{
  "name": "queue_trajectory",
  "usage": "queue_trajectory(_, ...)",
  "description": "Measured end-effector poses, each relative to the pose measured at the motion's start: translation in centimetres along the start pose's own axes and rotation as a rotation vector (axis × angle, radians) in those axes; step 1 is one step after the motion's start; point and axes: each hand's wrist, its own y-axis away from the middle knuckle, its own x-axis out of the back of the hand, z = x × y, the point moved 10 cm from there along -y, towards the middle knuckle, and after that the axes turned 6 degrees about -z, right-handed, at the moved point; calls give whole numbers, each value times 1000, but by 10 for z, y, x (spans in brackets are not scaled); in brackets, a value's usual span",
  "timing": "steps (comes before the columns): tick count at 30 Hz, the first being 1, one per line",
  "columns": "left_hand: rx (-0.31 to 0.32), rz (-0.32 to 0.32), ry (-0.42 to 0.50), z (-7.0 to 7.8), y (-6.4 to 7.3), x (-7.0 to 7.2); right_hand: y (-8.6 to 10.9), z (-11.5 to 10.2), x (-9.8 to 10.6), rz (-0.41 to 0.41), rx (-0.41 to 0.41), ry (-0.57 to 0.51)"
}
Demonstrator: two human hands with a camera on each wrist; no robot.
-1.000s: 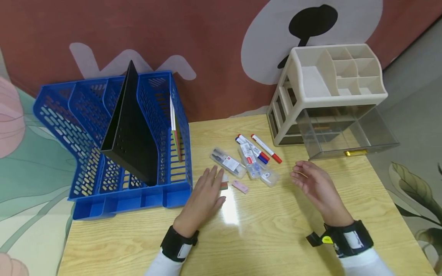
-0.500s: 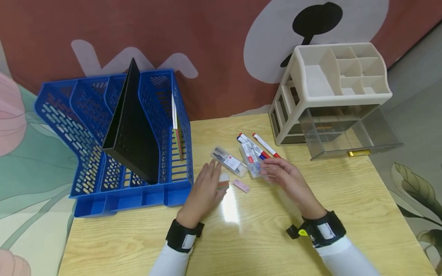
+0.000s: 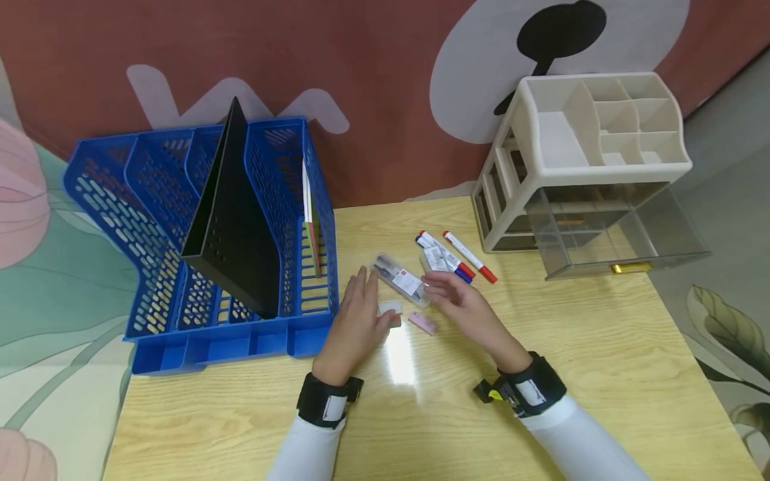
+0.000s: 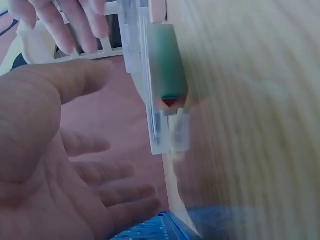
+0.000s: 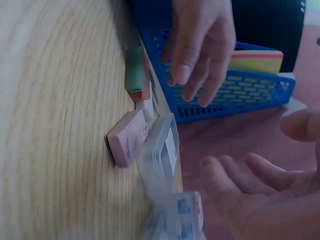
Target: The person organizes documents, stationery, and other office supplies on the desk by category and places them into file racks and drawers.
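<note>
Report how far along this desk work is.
Looks done: the black folder and colored papers stand in the blue rack.
In hand: nothing held; the left grip and right grip are empty, near the clear cases.
Probably left: putting away those cases, the markers and the pink eraser, all on the table, then closing the pulled-out drawer.

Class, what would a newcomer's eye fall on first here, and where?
Probably the blue rack at the head view's left, holding a black folder. Then the organizer at right, its clear drawer open. Centrally, a pink eraser lies between the left hand and the right hand.
</note>
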Motion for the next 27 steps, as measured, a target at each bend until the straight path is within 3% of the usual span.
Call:
queue_trajectory(8,82,18,3,-5,-12,2,-14,-6,-17,-41,1,292)
queue_trajectory(15,133,57,8,-8,-23,4,-27,-7,-35,-91,61,423)
queue_trajectory(22,197,40,59,-16,-29,3,-34,-4,-44,-63,52,701)
queue_trajectory(27,224,8,86,-19,-34,-1,-37,-7,-50,-6,92,883)
